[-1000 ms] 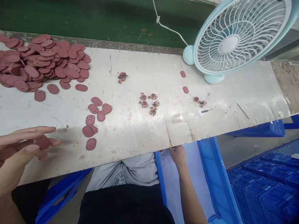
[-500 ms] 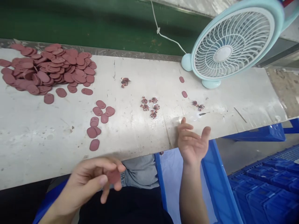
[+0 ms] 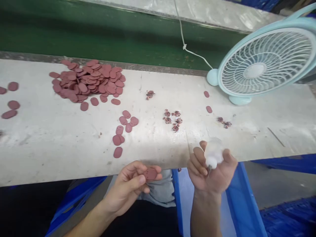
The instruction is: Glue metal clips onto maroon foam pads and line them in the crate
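Disc is pinched near one end by left hand, apparently keeping its face exposed; bottle is grasped by right hand.

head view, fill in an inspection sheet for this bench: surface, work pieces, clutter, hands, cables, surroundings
Surface: pale worktable, scuffed and marked.
Work pieces: heap of reddish-brown oval discs toward the back, other discs spread around it; small brown figures in separate clusters, too small to make out.
Clutter: thin dark strip at right; a few specks.
Hands: left hand grips one oval disc; right hand holds a translucent bottle.
Cables: white cable, lumped partway, leading toward the fan.
Surroundings: green panel behind; blue crate below the front edge.
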`<state>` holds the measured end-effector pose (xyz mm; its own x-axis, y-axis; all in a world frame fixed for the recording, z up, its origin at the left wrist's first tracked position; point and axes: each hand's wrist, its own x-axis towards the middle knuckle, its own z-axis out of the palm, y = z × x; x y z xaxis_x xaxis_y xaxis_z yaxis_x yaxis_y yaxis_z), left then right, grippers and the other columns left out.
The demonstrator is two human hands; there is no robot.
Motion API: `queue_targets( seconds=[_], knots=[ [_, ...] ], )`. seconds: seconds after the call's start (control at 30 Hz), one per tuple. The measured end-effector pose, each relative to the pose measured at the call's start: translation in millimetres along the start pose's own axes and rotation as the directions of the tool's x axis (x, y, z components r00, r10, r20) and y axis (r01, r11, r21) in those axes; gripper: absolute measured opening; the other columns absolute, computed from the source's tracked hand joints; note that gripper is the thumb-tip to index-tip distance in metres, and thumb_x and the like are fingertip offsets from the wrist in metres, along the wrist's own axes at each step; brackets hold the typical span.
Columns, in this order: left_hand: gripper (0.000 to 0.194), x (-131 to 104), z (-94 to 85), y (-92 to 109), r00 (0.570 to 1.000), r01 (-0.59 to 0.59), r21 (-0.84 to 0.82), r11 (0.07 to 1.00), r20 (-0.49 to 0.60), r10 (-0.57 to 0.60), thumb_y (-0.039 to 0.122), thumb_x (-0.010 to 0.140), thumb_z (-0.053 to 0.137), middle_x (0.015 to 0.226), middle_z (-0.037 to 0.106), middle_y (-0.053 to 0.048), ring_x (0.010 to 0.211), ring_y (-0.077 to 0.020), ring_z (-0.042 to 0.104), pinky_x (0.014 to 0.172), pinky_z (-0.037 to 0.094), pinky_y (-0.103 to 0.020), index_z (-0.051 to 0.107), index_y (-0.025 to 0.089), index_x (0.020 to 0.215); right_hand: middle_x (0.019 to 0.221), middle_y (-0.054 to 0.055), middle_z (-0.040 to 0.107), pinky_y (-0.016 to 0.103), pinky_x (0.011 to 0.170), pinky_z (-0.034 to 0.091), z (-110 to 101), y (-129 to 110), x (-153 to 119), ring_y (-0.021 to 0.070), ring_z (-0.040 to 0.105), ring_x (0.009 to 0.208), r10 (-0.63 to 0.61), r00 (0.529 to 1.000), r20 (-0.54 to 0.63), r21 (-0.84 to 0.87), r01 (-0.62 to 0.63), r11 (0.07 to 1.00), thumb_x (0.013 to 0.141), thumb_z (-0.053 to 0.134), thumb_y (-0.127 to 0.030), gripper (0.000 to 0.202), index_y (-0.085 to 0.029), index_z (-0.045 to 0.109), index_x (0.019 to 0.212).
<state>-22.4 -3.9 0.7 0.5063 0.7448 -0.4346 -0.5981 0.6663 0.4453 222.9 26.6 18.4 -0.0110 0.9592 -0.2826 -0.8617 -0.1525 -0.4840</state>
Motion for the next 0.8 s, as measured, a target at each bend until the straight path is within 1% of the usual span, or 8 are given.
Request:
queue_targets(
  seconds=[0.07, 0.1, 0.2, 0.27, 0.33, 0.43, 0.67, 0.8],
  knots=[
    [0.014, 4, 4.8, -5, 1.000, 0.010, -0.060, 0.998, -0.002, -0.010, 0.013, 0.088, 0.071, 0.119, 0.078, -0.006, 0.109, -0.0233, 0.074, 0.069, 0.059, -0.015, 0.075, 0.025, 0.093, 0.049, -0.007, 0.049, 0.017, 0.030, 0.025, 14, 12, -12, 0.0049, 0.029, 0.032, -0.102, 0.993, -0.064, -0.287, 0.079, 0.955, 0.086, 0.060, -0.060, 0.041, -0.021, 0.067, 0.094],
    [0.017, 6, 6.6, -8, 1.000, 0.013, -0.080, 0.997, -0.003, -0.013, 0.012, 0.087, 0.071, 0.120, 0.077, -0.005, 0.109, -0.0233, 0.074, 0.071, 0.060, -0.016, 0.075, 0.026, 0.096, 0.048, -0.007, 0.051, 0.018, 0.029, 0.024, 20, 19, -18, 0.0056, 0.031, 0.030, -0.146, 0.986, -0.086, -0.390, 0.101, 0.915, 0.085, 0.062, -0.062, 0.040, -0.022, 0.067, 0.092],
    [0.027, 7, 10.4, -15, 1.000, 0.015, -0.111, 0.994, -0.010, -0.016, 0.011, 0.085, 0.074, 0.124, 0.076, -0.004, 0.110, -0.0217, 0.074, 0.073, 0.060, -0.017, 0.076, 0.027, 0.107, 0.058, -0.003, 0.061, 0.022, 0.030, 0.032, 33, 40, -36, 0.0119, 0.048, 0.034, -0.300, 0.952, -0.069, -0.617, 0.196, 0.762, 0.085, 0.065, -0.057, 0.033, -0.027, 0.063, 0.100],
    [0.028, 7, 11.8, -18, 1.000, 0.014, -0.122, 0.992, -0.016, -0.016, 0.011, 0.084, 0.075, 0.124, 0.076, -0.004, 0.107, -0.0194, 0.074, 0.072, 0.060, -0.016, 0.076, 0.026, 0.107, 0.063, -0.002, 0.064, 0.028, 0.035, 0.042, 37, 56, -44, 0.0166, 0.056, 0.041, -0.436, 0.900, -0.001, -0.711, 0.306, 0.633, 0.087, 0.065, -0.052, 0.029, -0.031, 0.062, 0.106],
    [0.026, 6, 12.5, -20, 1.000, 0.008, -0.131, 0.991, -0.020, -0.011, 0.011, 0.084, 0.075, 0.123, 0.076, -0.004, 0.104, -0.0174, 0.075, 0.072, 0.059, -0.015, 0.077, 0.025, 0.106, 0.067, -0.001, 0.063, 0.036, 0.044, 0.049, 40, 69, -48, 0.0208, 0.062, 0.051, -0.549, 0.835, 0.045, -0.766, 0.381, 0.517, 0.087, 0.066, -0.051, 0.028, -0.033, 0.061, 0.107],
    [0.026, 6, 12.8, -21, 1.000, -0.008, -0.141, 0.990, -0.029, 0.004, 0.011, 0.084, 0.075, 0.122, 0.077, -0.004, 0.102, -0.0157, 0.074, 0.073, 0.059, -0.015, 0.077, 0.025, 0.106, 0.070, 0.001, 0.064, 0.044, 0.052, 0.054, 42, 80, -46, 0.0258, 0.064, 0.058, -0.615, 0.788, 0.035, -0.805, 0.387, 0.450, 0.087, 0.065, -0.053, 0.027, -0.036, 0.059, 0.107],
    [0.025, 8, 14.3, -18, 0.999, -0.038, -0.135, 0.990, -0.026, 0.034, 0.013, 0.081, 0.079, 0.119, 0.078, -0.003, 0.097, -0.0130, 0.074, 0.072, 0.058, -0.014, 0.078, 0.026, 0.103, 0.074, 0.002, 0.063, 0.045, 0.048, 0.048, 38, 84, -43, 0.0262, 0.061, 0.056, -0.666, 0.745, 0.035, -0.832, 0.391, 0.394, 0.088, 0.062, -0.048, 0.023, -0.037, 0.061, 0.108],
    [0.026, 9, 14.5, -18, 0.999, -0.035, -0.131, 0.991, -0.031, 0.031, 0.012, 0.080, 0.079, 0.121, 0.077, -0.003, 0.096, -0.0131, 0.074, 0.073, 0.059, -0.015, 0.078, 0.026, 0.102, 0.081, 0.003, 0.062, 0.044, 0.052, 0.048, 34, 85, -46, 0.0253, 0.062, 0.061, -0.661, 0.748, 0.048, -0.859, 0.369, 0.355, 0.090, 0.060, -0.042, 0.022, -0.038, 0.061, 0.112]
  ],
)
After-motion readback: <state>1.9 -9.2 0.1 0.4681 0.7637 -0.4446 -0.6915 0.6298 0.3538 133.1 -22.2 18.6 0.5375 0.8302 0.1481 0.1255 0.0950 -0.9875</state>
